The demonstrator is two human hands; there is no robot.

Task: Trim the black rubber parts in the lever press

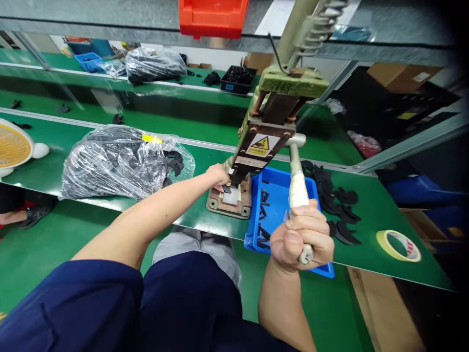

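My right hand (302, 237) is wrapped round the taped lever handle (297, 183) of a green hand press (269, 117). At the foot of the press, my left hand (219, 176) pinches a small black curved piece (227, 189) over the metal base plate (234, 209), close under the press head. The fingertips are partly hidden, and I cannot tell whether the piece touches the tool. A blue tray (276, 178) with several thin black pieces stands right of the base, partly behind my right hand. Beyond it, several black curved parts (346, 195) lie loose on the green table.
A clear plastic bag (110, 161) full of black parts lies to the left. A tape roll (398, 246) is at the right. An orange bin (213, 17) sits on the overhead shelf, and a fan (14, 144) stands at the left edge. A person's foot (38, 212) shows at lower left.
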